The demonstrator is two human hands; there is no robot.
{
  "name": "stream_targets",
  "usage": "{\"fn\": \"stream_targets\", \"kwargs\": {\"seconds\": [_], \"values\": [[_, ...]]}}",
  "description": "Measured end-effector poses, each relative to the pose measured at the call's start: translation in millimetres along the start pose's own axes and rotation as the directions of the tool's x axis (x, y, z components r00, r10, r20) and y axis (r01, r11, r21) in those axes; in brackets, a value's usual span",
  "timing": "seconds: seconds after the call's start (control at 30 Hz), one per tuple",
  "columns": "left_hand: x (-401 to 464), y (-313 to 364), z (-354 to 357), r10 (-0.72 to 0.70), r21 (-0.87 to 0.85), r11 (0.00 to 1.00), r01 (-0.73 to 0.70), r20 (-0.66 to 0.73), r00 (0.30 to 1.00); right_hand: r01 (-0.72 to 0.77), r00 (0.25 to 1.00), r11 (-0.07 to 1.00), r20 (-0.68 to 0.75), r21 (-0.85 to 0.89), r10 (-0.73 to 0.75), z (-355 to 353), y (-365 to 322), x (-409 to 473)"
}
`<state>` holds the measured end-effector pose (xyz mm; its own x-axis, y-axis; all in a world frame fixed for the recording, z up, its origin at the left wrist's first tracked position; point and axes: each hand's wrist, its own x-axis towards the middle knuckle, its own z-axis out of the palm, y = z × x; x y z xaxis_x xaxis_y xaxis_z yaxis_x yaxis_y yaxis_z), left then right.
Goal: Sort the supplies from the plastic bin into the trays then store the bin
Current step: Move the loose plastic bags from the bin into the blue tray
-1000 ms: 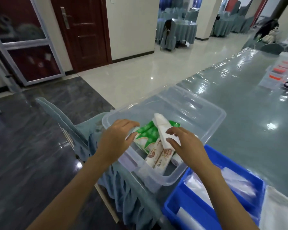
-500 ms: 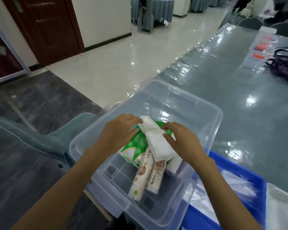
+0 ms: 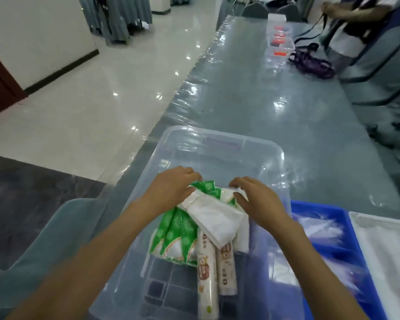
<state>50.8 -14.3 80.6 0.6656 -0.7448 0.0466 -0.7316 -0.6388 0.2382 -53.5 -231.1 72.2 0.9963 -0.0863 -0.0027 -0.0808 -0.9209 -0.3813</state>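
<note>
Head view, nearest first: the clear plastic bin [image 3: 219,144] sits at the table's near edge with both hands inside it. Just below the grip, toward the person, two printed rolls [image 3: 204,269] with red-and-cream labels lie side by side; their writing is too blurred to read. Under the hands a green packet [image 3: 176,234] shows a white leaf pattern, with no brand legible. The left hand [image 3: 171,188] and right hand [image 3: 256,199] curl loosely over the far ends of a white folded pack [image 3: 215,218]; whether either has truly closed on it I cannot tell. Right of the grip stand a blue tray [image 3: 346,213] and a white tray [image 3: 379,221]. Sorting looks early: several supplies remain, and the bin is unstored. Beyond the grip, small clear boxes [image 3: 278,41] carry orange labels
</note>
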Motion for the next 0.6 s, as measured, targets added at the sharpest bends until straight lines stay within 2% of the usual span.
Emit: {"fn": "stream_targets", "kwargs": {"seconds": [0.27,0.47,0.6], "values": [[60.4,-7.3,13.3,0.184,0.057,0.977,-0.205,0.251,0.95,-0.102,0.993,0.994,-0.054,-0.024,0.101,1.2,-2.0,1.5],[88.7,-16.4,45.4,0.217,0.141,0.93,-0.339,0.533,0.818,-0.135,0.985,0.99,-0.109,-0.029,0.131,-0.7,-2.5,0.6],[94.6,-29.9,60.7,0.197,0.107,0.941,-0.32,0.596,0.778,-0.139,0.982,0.99,-0.124,0.008,0.139,-0.8,-1.8,2.3]]}}
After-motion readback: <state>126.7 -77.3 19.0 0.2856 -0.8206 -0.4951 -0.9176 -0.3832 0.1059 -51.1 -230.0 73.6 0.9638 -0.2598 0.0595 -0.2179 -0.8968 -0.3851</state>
